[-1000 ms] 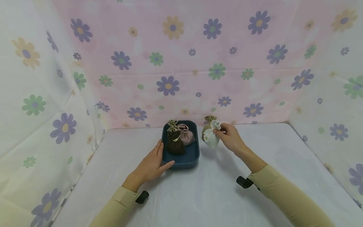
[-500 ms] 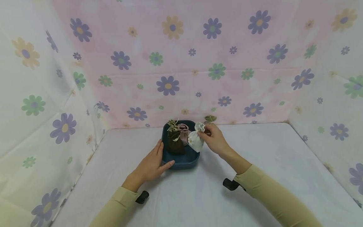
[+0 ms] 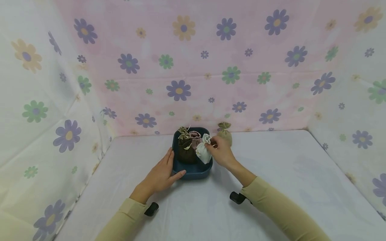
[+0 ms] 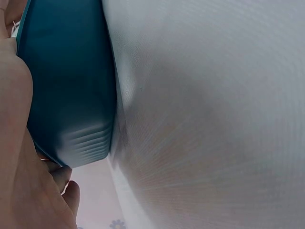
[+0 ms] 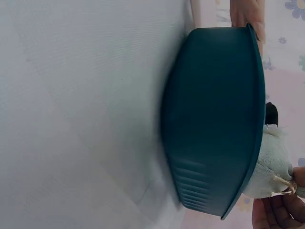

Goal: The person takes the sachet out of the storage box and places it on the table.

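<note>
My right hand (image 3: 222, 152) pinches a small white drawstring pouch (image 3: 203, 154) by its gathered neck, over the right side of a dark blue basin (image 3: 193, 174). In the right wrist view the pouch (image 5: 270, 164) overlaps the basin's rim, its string tied at the neck. My left hand (image 3: 161, 174) rests along the basin's left side, fingers straight, thumb on the front rim. Inside the basin sit a dark brown pouch (image 3: 187, 155) with an olive top and a pink pouch (image 3: 194, 135), partly hidden behind the white one.
An olive-beige pouch (image 3: 224, 134) stands on the white-covered table (image 3: 271, 160), just behind my right hand and right of the basin. Flower-print cloth (image 3: 193, 67) hangs along the back and both sides. Black wrist cameras (image 3: 237, 197) show below the sleeves.
My right hand has carried the white pouch leftward from beside the olive-beige pouch to over the basin, then slightly lower. The left hand has stayed in place.
</note>
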Demonstrator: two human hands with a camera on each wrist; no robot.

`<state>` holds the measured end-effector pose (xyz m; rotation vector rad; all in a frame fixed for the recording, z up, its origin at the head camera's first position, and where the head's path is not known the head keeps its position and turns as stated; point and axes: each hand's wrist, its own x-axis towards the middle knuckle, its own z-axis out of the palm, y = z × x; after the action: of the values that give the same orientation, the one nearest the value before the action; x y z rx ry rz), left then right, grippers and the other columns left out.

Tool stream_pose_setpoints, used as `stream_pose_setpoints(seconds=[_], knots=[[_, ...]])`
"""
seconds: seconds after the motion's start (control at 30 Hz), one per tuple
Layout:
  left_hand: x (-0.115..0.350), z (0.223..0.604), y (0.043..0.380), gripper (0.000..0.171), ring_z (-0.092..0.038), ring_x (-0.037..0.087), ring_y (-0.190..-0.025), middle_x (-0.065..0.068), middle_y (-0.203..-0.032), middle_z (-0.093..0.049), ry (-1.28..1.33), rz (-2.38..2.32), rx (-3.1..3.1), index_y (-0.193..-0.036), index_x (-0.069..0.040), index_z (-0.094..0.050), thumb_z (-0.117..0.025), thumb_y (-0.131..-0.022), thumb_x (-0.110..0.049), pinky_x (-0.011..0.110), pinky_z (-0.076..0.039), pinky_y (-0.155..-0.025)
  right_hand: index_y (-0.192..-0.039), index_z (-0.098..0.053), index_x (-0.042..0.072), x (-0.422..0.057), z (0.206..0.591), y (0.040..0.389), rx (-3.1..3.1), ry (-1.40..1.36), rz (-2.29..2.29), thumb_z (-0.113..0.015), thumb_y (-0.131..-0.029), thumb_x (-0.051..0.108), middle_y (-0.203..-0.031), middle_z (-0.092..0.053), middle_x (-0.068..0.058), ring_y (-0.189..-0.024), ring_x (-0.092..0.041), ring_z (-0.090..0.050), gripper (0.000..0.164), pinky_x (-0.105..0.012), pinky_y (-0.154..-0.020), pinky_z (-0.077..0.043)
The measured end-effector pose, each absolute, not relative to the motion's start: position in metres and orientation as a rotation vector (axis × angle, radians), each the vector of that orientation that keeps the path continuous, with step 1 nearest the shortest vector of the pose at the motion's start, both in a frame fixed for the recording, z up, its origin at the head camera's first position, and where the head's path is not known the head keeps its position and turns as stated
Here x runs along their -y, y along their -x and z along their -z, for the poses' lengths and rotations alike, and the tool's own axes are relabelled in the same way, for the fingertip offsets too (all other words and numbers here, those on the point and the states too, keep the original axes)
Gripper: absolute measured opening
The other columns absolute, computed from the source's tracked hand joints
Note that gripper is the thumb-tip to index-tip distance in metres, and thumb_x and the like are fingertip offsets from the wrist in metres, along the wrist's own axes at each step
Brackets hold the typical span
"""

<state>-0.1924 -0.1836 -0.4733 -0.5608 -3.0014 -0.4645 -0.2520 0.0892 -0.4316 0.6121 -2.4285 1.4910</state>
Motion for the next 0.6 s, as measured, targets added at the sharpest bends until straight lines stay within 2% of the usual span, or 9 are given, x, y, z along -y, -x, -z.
stream_pose_setpoints(seconds=[0.2, 0.4, 0.6], knots=[[0.183, 0.473, 0.192, 0.112, -0.017, 0.035, -0.156, 0.019, -0.171, -0.003, 0.559, 0.47, 2.999, -0.162, 0.004, -0.009, -0.036, -0.094, -0.081, 0.051, -0.025, -0.122, -0.096, -0.068, -0.005, -0.087, 0.441, 0.253, 2.409, -0.669, -1.376, -0.07, -0.094, 0.003, -0.091, -0.068, -0.017, -0.087, -0.033, -0.067, 0.008, -0.047, -0.082, -0.057], [0.182, 0.473, 0.191, 0.112, -0.018, 0.035, -0.156, 0.019, -0.171, -0.002, 0.559, 0.476, 3.004, -0.162, 0.004, -0.009, -0.036, -0.094, -0.081, 0.05, -0.026, -0.122, -0.098, -0.069, -0.001, -0.087, 0.449, 0.253, 2.489, -0.677, -1.304, -0.071, -0.092, 0.002, -0.096, -0.068, -0.013, -0.093, -0.029, -0.066, 0.007, -0.048, -0.089, -0.055], [0.182, 0.471, 0.191, 0.111, -0.018, 0.036, -0.155, 0.019, -0.171, -0.002, 0.558, 0.485, 3.001, -0.162, 0.005, -0.009, -0.038, -0.095, -0.08, 0.051, -0.026, -0.122, -0.101, -0.069, -0.003, -0.089, 0.449, 0.254, 2.47, -0.746, -1.315, -0.071, -0.092, -0.002, -0.099, -0.069, -0.015, -0.095, -0.031, -0.067, 0.009, -0.049, -0.091, -0.056]])
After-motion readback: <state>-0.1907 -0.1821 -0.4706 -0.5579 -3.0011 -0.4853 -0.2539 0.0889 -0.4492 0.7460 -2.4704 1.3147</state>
